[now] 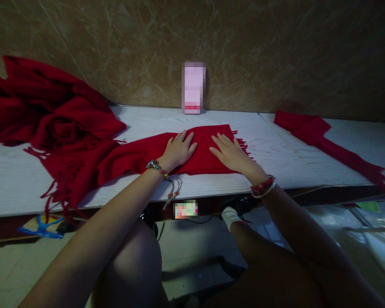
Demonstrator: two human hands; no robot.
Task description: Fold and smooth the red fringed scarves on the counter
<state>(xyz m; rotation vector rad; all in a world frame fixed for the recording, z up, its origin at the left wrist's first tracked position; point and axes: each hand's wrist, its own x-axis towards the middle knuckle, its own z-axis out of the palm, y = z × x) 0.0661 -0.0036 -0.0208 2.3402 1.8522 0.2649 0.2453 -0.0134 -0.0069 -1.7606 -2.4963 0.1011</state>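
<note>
A red fringed scarf (141,152) lies spread along the white wood-grain tabletop (125,115), smooth at its right end and rumpled toward the left. My left hand (179,152) rests flat on its middle, fingers spread. Near the right-hand fringe, my right hand (227,154) presses flat on the same cloth, fingers apart. Neither hand grips anything. At the left, a heap of red fabric (51,102) meets the scarf's tasselled end; where one stops and the other begins I cannot tell.
Another red fringed piece (321,132) lies folded at the right of the tabletop. A pink, blurred-out upright object (193,87) leans against the brown marbled wall (244,47). Below the front edge are a blue-and-yellow packet (45,224) and clear plastic wrapping (372,226).
</note>
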